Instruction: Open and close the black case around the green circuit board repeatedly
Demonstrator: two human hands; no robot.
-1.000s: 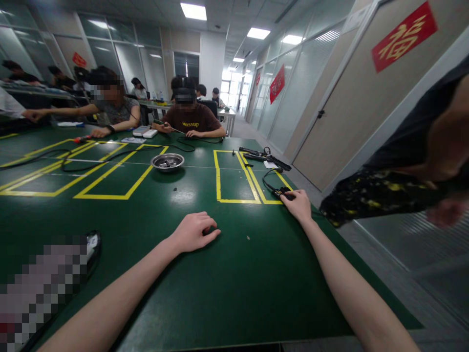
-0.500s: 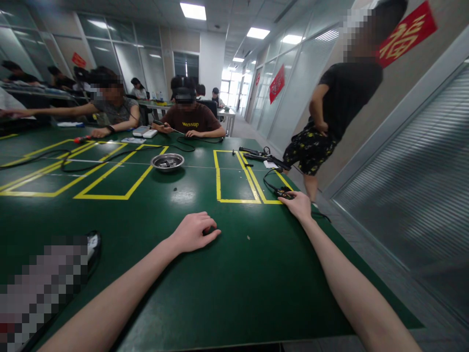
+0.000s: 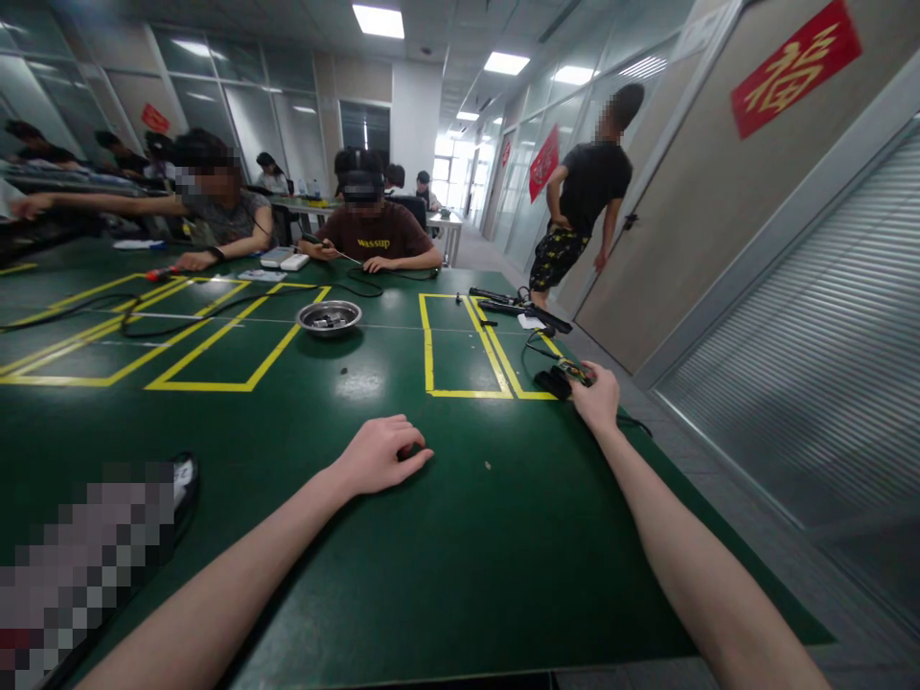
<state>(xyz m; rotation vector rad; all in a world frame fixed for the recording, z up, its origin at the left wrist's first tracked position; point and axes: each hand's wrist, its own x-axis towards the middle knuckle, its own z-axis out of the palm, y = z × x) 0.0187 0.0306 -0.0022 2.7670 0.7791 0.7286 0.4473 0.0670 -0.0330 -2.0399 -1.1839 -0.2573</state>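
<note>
My left hand (image 3: 382,454) rests on the green table (image 3: 446,575), its fingers loosely curled and its thumb stretched apart, with nothing in it. At the table's right edge, my right hand (image 3: 598,398) pinches a small circuit board (image 3: 577,372) with coloured parts, partly covered by the fingers. A thin black cable (image 3: 536,349) runs from it. Right beside these fingers sit black casing-like pieces (image 3: 553,383), whose kind I cannot make out.
Black rod-shaped tools (image 3: 503,307) lie beyond my right hand. A metal bowl (image 3: 329,318) holds small metal parts. Yellow tape (image 3: 467,394) marks out rectangles. A pixelated object (image 3: 93,565) lies at left. Two people sit across the table; another person (image 3: 586,192) stands by the door.
My right hand has shifted slightly right, raising the circuit board away from the black pieces, which now show on the table. The standing person has walked farther off. My left hand is still.
</note>
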